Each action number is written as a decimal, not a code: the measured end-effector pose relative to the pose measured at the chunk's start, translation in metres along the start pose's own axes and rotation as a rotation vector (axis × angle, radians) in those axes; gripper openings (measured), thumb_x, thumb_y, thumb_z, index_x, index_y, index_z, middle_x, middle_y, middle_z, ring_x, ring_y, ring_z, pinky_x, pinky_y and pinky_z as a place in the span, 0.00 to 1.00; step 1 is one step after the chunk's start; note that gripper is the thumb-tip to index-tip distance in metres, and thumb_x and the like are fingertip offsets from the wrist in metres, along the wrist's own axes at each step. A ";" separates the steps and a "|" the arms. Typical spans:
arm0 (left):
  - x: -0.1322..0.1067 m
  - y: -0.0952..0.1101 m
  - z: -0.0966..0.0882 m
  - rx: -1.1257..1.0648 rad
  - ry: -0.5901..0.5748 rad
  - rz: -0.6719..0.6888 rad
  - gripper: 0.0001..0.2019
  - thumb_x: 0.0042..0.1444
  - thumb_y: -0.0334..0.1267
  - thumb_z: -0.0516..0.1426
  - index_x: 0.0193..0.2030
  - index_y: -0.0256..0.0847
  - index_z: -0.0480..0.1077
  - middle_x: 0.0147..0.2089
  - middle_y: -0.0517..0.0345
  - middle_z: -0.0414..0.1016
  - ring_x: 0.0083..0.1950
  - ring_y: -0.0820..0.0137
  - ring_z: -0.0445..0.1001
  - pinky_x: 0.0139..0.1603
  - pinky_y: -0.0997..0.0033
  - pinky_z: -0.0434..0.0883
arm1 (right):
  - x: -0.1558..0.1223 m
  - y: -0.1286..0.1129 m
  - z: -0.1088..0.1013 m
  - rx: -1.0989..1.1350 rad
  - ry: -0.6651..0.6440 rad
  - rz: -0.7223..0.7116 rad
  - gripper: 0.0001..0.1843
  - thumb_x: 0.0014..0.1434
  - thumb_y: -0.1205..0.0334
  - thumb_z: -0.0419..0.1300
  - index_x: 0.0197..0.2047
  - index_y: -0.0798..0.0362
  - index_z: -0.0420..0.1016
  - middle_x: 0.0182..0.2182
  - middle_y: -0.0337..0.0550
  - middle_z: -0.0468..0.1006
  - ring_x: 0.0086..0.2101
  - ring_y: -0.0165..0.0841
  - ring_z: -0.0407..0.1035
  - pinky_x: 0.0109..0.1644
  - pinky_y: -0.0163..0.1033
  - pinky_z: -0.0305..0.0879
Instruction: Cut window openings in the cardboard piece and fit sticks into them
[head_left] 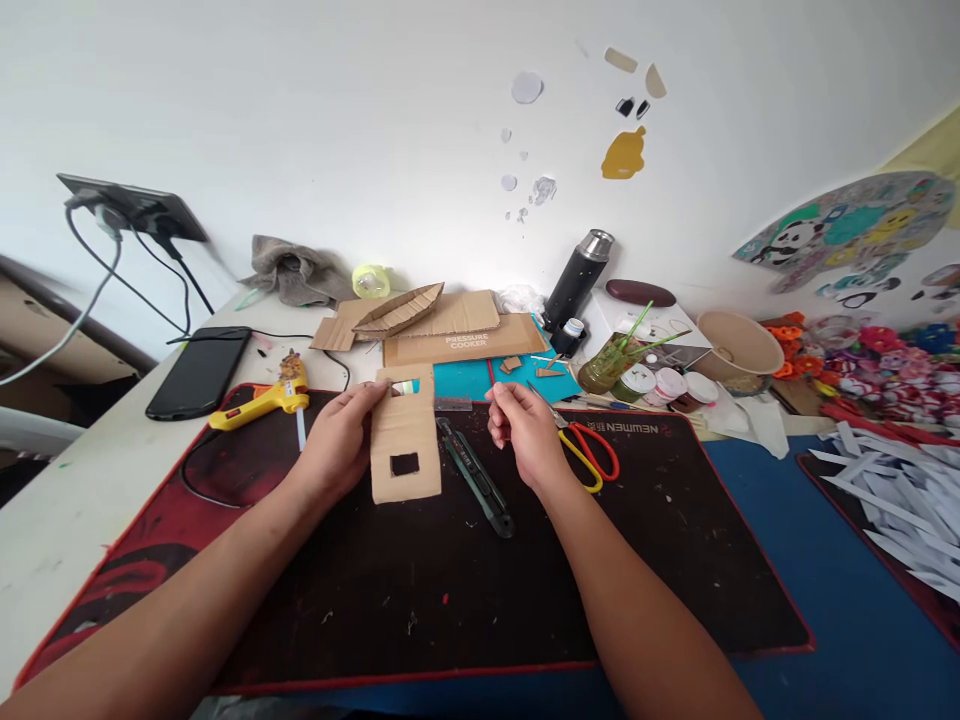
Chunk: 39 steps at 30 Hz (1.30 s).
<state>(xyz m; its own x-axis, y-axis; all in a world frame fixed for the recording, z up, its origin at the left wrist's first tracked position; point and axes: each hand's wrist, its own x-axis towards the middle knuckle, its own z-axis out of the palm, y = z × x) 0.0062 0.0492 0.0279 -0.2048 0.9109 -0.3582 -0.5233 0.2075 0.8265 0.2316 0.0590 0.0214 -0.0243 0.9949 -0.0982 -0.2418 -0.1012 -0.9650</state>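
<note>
My left hand (346, 435) is closed on the left edge of a cardboard piece (409, 425), held upright above the mat. Two rectangular holes are cut through it, one near the top and one near the bottom. My right hand (527, 425) is raised with its fingertips pinched round a thin red stick (490, 371), whose tip points up; its lower part is hidden by the fingers. Between the hands a dark green utility knife (476, 478) lies on the mat. Scissors (592, 455) with red and yellow handles lie just right of my right hand.
A yellow glue gun (262, 405) and a black phone (201, 372) lie at left. Behind the mat (360, 600) are cardboard sheets (450, 340), a black flask (577, 280), a glass jar (600, 370) and paint pots (667, 385). White paper strips (900, 500) are piled at right.
</note>
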 end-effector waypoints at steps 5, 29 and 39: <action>-0.004 -0.004 -0.002 0.108 -0.159 0.022 0.22 0.44 0.52 0.77 0.34 0.38 0.79 0.33 0.57 0.82 0.33 0.68 0.76 0.32 0.73 0.73 | -0.003 0.006 0.003 -0.109 -0.086 0.017 0.25 0.62 0.36 0.68 0.38 0.52 0.78 0.22 0.31 0.68 0.20 0.26 0.61 0.19 0.32 0.54; 0.012 0.002 -0.003 -0.261 0.067 0.092 0.05 0.65 0.27 0.63 0.37 0.38 0.79 0.39 0.56 0.85 0.39 0.71 0.84 0.41 0.75 0.82 | -0.008 0.002 0.005 -0.045 -0.301 0.063 0.27 0.64 0.33 0.66 0.42 0.52 0.79 0.31 0.40 0.79 0.25 0.30 0.75 0.22 0.32 0.59; 0.001 0.015 0.001 -0.193 -0.151 -0.174 0.07 0.64 0.31 0.58 0.43 0.35 0.79 0.37 0.50 0.83 0.34 0.66 0.81 0.33 0.68 0.82 | -0.004 0.006 0.004 0.040 -0.227 0.126 0.26 0.58 0.36 0.72 0.39 0.53 0.79 0.25 0.37 0.77 0.23 0.29 0.71 0.22 0.31 0.59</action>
<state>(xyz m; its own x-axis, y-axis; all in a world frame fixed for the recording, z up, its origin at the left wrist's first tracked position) -0.0008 0.0534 0.0404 0.0190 0.9134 -0.4066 -0.6903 0.3062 0.6555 0.2268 0.0549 0.0169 -0.2730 0.9493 -0.1557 -0.2611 -0.2289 -0.9378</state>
